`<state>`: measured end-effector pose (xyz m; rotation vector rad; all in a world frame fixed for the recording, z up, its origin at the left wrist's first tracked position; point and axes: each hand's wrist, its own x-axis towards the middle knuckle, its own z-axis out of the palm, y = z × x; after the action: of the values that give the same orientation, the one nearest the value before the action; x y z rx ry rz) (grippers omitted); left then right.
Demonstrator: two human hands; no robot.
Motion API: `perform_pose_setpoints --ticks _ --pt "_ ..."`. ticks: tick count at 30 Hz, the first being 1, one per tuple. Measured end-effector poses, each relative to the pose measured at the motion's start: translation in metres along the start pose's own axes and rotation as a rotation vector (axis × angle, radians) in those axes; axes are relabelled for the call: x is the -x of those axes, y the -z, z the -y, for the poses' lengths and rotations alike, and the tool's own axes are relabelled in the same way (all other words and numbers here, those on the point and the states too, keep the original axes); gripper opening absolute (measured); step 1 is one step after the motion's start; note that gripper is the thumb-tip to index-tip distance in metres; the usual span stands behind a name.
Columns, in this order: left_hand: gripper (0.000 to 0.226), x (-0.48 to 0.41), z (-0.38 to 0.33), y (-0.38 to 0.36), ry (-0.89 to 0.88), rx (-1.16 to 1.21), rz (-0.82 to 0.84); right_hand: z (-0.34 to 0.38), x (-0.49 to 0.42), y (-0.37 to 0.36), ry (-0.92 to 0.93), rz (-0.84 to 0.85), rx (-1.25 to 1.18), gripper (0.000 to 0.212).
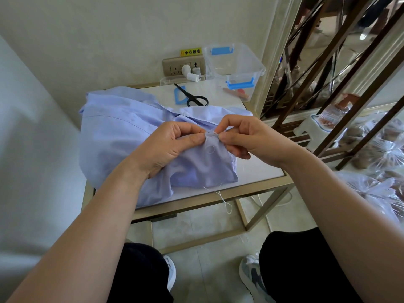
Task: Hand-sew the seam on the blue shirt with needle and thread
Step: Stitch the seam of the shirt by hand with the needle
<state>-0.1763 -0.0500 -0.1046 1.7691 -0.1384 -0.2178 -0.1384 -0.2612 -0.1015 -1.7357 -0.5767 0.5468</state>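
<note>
- At a fold of the blue shirt [113,132], left hand [172,145] pinches cloth.
- Right hand [242,136] beside it pinches what seems a needle [212,133].
- Scissors [192,97] lie behind the blue shirt.

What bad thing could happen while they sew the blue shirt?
The needle sits in the blue shirt between the close fingertips of the left hand and right hand, so it might prick a finger. The loose thread dangling past the table edge could snag or tangle.

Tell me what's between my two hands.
Head view: a fold of the blue shirt pinched by the left hand, with the needle seemingly held by the right hand.
</note>
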Motion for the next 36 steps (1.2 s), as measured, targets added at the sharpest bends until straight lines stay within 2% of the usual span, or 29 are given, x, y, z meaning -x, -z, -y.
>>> perform_pose_setpoints --ticks 9,11,18,26,28,31,33,36 --pt "0.016 -0.002 -0.001 -0.001 -0.035 0.074 -0.034 0.003 -0.002 -0.004 0.004 -0.087 -0.021 0.008" --pt "0.013 -0.003 -0.001 -0.001 -0.037 0.099 -0.061 0.004 -0.003 0.000 0.015 -0.121 -0.057 0.012" --pt "0.011 -0.005 0.004 -0.009 -0.055 0.068 -0.039 0.003 -0.004 -0.010 0.103 -0.043 -0.053 0.012" --pt "0.010 -0.006 0.003 -0.011 -0.051 0.110 -0.101 0.003 -0.009 -0.011 0.090 -0.085 -0.017 0.010" --pt "0.009 -0.007 0.003 -0.011 -0.050 0.098 -0.143 0.001 -0.011 -0.008 0.118 -0.184 0.041 0.006" --pt "0.008 -0.008 0.003 -0.012 -0.047 0.073 -0.201 -0.002 -0.013 -0.009 0.249 -0.350 0.283 0.010" --pt "0.009 -0.008 0.001 -0.014 -0.046 0.063 -0.222 -0.003 -0.012 -0.013 0.348 -0.384 0.435 0.008" --pt "0.013 -0.008 -0.001 -0.017 -0.061 0.022 -0.212 -0.006 -0.015 -0.015 0.454 -0.415 0.514 0.005"
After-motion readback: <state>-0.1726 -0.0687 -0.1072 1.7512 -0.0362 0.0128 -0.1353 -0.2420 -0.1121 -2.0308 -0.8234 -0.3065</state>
